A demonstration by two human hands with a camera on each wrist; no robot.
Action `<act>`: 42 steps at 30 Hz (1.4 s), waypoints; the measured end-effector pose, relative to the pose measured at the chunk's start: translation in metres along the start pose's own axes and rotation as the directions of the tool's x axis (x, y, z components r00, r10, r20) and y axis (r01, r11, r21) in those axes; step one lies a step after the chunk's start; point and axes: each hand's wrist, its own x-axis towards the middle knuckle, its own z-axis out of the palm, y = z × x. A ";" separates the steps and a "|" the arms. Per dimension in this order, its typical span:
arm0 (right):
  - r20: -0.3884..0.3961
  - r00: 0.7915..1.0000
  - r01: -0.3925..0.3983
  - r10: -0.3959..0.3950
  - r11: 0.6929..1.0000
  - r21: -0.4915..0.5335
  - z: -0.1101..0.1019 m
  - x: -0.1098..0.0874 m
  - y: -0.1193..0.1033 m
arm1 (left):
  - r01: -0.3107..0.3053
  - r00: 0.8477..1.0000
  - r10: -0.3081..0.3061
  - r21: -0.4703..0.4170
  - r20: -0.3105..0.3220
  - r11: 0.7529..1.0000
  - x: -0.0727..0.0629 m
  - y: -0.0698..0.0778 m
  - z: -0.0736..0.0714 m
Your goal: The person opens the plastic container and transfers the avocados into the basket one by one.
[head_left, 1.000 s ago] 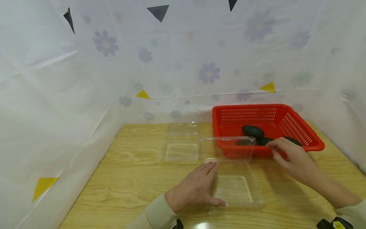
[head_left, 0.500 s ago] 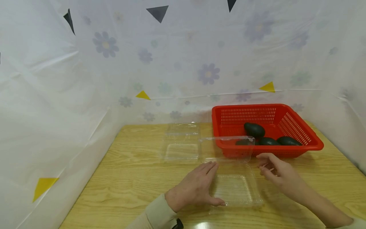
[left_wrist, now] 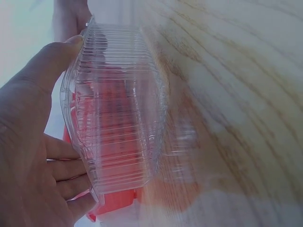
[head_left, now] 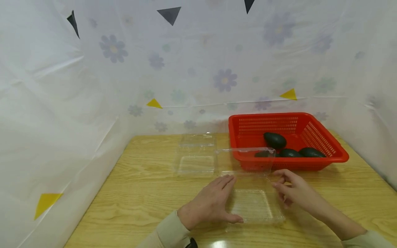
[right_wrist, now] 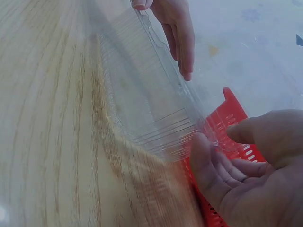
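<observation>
A clear plastic clamshell container (head_left: pixel 251 206) lies with its lid (head_left: pixel 245 160) raised at the back. My left hand (head_left: pixel 211 203) spans its left side, thumb at the front rim and straight fingers (left_wrist: pixel 71 182) along the side. At the back right corner, my right hand (head_left: pixel 294 191) has its thumb and forefinger spread around the rim; whether they touch it is unclear. In the right wrist view, the container wall (right_wrist: pixel 147 94) shows ribs, and the forefinger (right_wrist: pixel 201 149) is beside the corner.
Behind on the right stands a red plastic basket (head_left: pixel 338 159) with several dark green avocados (head_left: pixel 275 140). A second clear container (head_left: pixel 196 163), lid raised, sits back left on the wooden table (head_left: pixel 139 193). White floral sheeting (head_left: pixel 192 69) encloses the table.
My right hand has come away from the basket's front edge and moved left and towards me, to the container's corner. The left hand and container stay where they were.
</observation>
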 end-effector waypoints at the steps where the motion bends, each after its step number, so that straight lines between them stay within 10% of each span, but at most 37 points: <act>1: 0.008 1.000 -0.009 0.009 1.000 0.013 0.001 0.002 0.000 | 0.002 1.000 -0.002 -0.004 0.002 1.000 0.000 0.000 0.000; 10: 0.034 0.999 0.027 -0.028 0.999 0.032 0.004 0.016 0.005 | -0.018 1.000 0.018 -0.008 -0.023 1.000 -0.002 -0.003 0.003; 14: 0.040 0.999 0.029 -0.030 0.999 0.044 0.005 0.019 0.006 | -0.027 0.998 0.020 -0.139 -0.053 0.990 -0.007 -0.010 0.004; 18: 0.044 0.999 0.018 -0.020 0.998 0.056 0.006 0.020 0.005 | -0.001 0.991 -0.036 -0.270 -0.132 0.963 -0.017 -0.020 0.002; 26: 0.040 0.999 0.008 -0.011 0.998 0.066 0.005 0.019 0.008 | 0.077 0.967 -0.133 -0.246 -0.217 0.966 -0.028 -0.031 0.001; 33: 0.060 0.998 0.005 -0.010 0.997 0.078 0.005 0.018 0.009 | 0.139 0.986 -0.166 -0.580 0.006 0.802 -0.029 -0.029 0.005; 42: 0.077 0.997 0.022 -0.030 0.994 0.106 0.007 0.015 0.006 | 0.151 0.983 -0.179 -0.688 0.031 0.710 -0.032 -0.025 0.004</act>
